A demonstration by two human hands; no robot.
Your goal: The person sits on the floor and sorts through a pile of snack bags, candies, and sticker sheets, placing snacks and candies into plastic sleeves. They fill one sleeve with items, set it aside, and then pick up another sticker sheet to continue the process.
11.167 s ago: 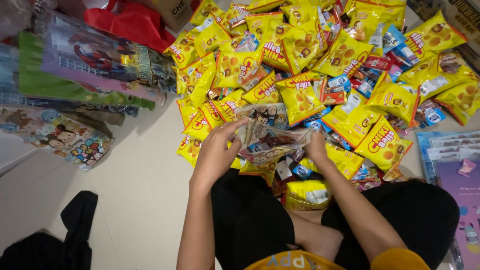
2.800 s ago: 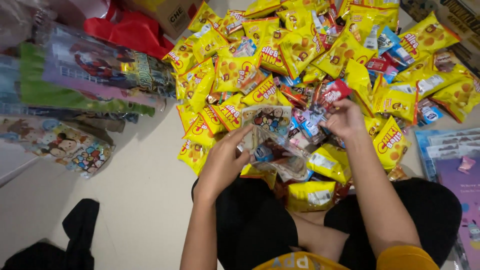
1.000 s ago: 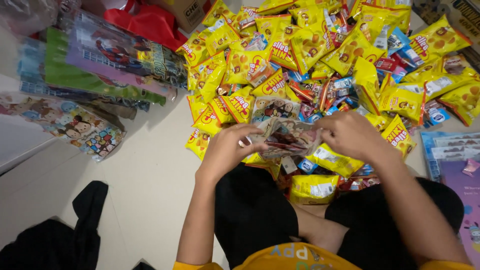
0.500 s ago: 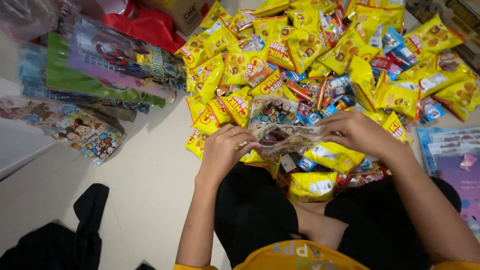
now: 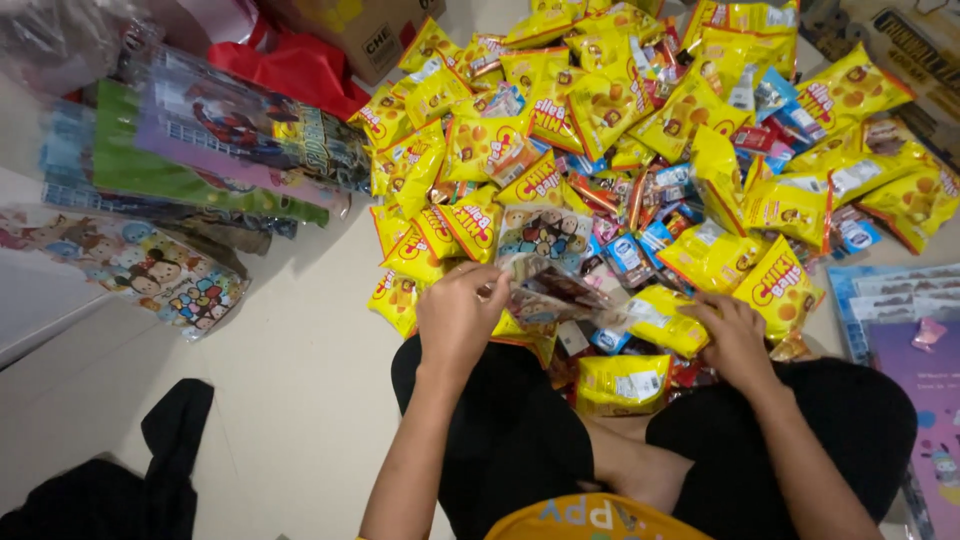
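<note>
A: Far left first. What was there?

B: Flat cartoon-print gift bags (image 5: 150, 285) on the floor (image 5: 300, 400), a green and purple stack of printed sheets (image 5: 200, 150) farther back, a black cloth (image 5: 170, 450) near left. None of it was touched.

A: And the left hand?

B: The left hand (image 5: 460, 315) was closed on a stack of small clear-wrapped packets (image 5: 545, 290), fingers curled over the near left end, just in front of the knees. The stack sat at the near edge of the heap of yellow snack bags (image 5: 600, 110).

A: How would that stack handle?

B: Light, I judged. Thin glossy film, floppy, slick; packets would likely slide out of the stack unless pinched across the full thickness. An end pinch like that one looked fair, and a grip mid-stack would probably hold better.

A: Right hand?

B: The right hand (image 5: 735, 335) rested on a yellow snack bag (image 5: 665, 320) at the near right of the pile, fingers bent over it. I couldn't tell if it was truly gripped or only touched. Puffy and air-filled, so light and crushable; best taken by the sealed edge.

A: Far right?

B: Purple and blue printed sheets (image 5: 900, 330) lay beside the right leg, a cardboard box (image 5: 920, 40) behind.
</note>
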